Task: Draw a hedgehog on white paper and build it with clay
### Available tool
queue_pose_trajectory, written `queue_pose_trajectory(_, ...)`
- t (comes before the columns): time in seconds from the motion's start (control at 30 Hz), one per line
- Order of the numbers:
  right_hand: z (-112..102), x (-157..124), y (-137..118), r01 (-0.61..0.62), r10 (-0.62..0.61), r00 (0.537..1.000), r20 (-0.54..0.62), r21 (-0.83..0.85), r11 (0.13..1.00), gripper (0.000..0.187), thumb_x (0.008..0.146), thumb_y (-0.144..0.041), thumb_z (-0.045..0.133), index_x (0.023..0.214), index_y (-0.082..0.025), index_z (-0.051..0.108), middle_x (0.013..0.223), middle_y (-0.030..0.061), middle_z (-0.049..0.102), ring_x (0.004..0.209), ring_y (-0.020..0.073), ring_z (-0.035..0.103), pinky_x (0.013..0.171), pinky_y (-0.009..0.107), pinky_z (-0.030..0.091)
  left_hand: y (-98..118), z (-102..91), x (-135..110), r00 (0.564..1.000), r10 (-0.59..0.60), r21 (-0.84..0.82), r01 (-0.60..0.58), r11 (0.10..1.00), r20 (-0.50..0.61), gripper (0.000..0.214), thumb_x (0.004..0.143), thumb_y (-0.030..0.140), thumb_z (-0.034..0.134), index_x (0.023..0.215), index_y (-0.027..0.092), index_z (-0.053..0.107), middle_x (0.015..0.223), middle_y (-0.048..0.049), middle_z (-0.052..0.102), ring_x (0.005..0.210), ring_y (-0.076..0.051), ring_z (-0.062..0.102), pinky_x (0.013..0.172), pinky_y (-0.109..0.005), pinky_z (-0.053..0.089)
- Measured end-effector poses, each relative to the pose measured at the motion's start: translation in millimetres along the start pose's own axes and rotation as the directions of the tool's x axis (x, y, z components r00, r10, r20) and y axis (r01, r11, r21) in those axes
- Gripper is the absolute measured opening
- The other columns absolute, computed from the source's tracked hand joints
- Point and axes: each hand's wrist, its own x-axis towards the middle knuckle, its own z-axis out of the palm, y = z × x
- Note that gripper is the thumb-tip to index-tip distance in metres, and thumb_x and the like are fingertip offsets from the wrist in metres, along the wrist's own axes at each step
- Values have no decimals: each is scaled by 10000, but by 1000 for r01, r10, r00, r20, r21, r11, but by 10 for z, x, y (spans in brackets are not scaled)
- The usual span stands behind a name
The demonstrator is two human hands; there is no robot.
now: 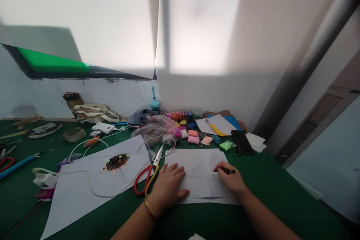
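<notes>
White paper sheets (202, 193) lie stacked before me, with a pencil-like outline drawing of a hedgehog-shaped animal (198, 172) on the top one. My left hand (170, 183) rests flat on the sheets' left side, fingers spread. A black pen (229, 171) is pinched in my right hand (230, 178), its tip at the drawing's right part. Scissors with red and yellow handles (149, 176) lie just left of my left hand. Farther left, another white sheet (92, 183) carries a hedgehog figure (116, 162) with a black back and green dots.
Behind the sheets sit several coloured clay packs (193, 137), plastic bags (153, 131) and a yellow utility knife (215, 127). A black phone (242, 141) lies at the right. A white cable (90, 183) runs across the left sheet from a charger (45, 180).
</notes>
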Motion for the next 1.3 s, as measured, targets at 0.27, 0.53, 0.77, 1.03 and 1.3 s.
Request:
queue_pose_trajectory(0.27, 8, -12, -8, -4, 3, 999, 45, 15, 1000, 199, 674, -286, 475, 651, -232, 665, 707, 4, 682, 729, 212, 617, 629, 277, 443, -5, 9, 14, 1000, -3, -6, 3, 1000, 1, 624, 799, 604, 550, 1342, 302, 496, 1443, -18, 450, 1380, -305, 287, 1148, -555, 94)
queue_pose_trajectory(0.53, 13, -30, -43, 4, -5, 1000, 24, 24, 1000, 172, 646, -253, 478, 586, -228, 637, 623, -13, 648, 680, 201, 593, 593, 265, 420, 20, -20, 8, 1000, -11, 4, 11, 1000, 9, 629, 793, 593, 561, 1344, 296, 497, 1442, -19, 451, 1384, -295, 280, 1154, -530, 82)
queue_pose_trajectory(0.77, -41, -2, 6, -12, 11, 998, -61, -8, 1000, 200, 703, -297, 463, 677, -237, 653, 737, 5, 684, 744, 217, 613, 611, 280, 426, 4, -20, 12, 1000, -6, -4, 6, 1000, 21, 625, 799, 597, 550, 1350, 308, 488, 1453, -16, 437, 1384, -302, 281, 1145, -561, 87)
queue_pose_trajectory(1.03, 8, 39, 65, -4, 5, 998, -61, 14, 1000, 205, 728, -350, 496, 733, -237, 666, 777, 7, 694, 794, 225, 627, 668, 287, 451, -14, 1, 14, 1000, 4, -7, -3, 1000, 14, 631, 804, 614, 538, 1352, 305, 488, 1449, -20, 443, 1381, -307, 285, 1146, -564, 86)
queue_pose_trajectory(1.3, 18, 29, 37, -26, 26, 997, -69, -6, 1000, 200, 720, -355, 509, 718, -236, 670, 774, 5, 706, 770, 216, 633, 636, 272, 439, -25, 31, 16, 1000, 10, 7, -10, 1000, 1, 637, 805, 618, 535, 1353, 296, 486, 1450, -19, 441, 1381, -308, 281, 1145, -564, 94)
